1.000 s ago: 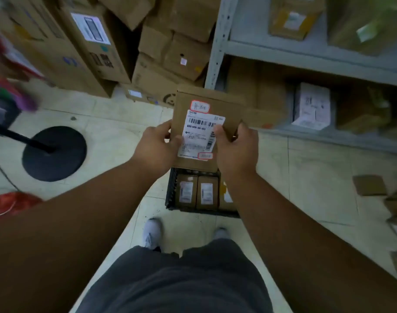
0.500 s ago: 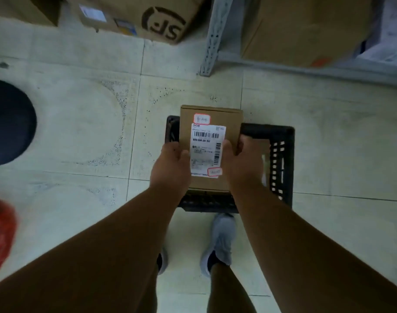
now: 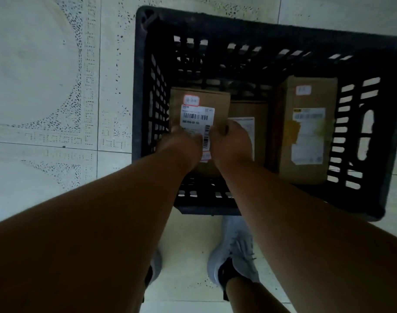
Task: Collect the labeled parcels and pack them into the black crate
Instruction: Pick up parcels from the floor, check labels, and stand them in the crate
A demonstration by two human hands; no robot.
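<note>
Presently inside black crate (image 3: pixel 145 91), left side: labeled parcel (image 3: pixel 200 105) gripped by left hand (image 3: pixel 181 143) and right hand (image 3: pixel 232 143), fingers curled round its edges. Advisable: lower flat beside middle parcel (image 3: pixel 249 111), release evenly. Underside fingers hidden; label text illegible

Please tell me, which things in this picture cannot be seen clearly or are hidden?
Head view, the only one:
- The held parcel: its near end is hidden by the left hand and right hand.
- The middle parcel: mostly covered by the right hand; label unreadable.
- The right parcel: label text blurred.
- The black crate: right rim cut off by the picture edge; floor mostly hidden by parcels.
</note>
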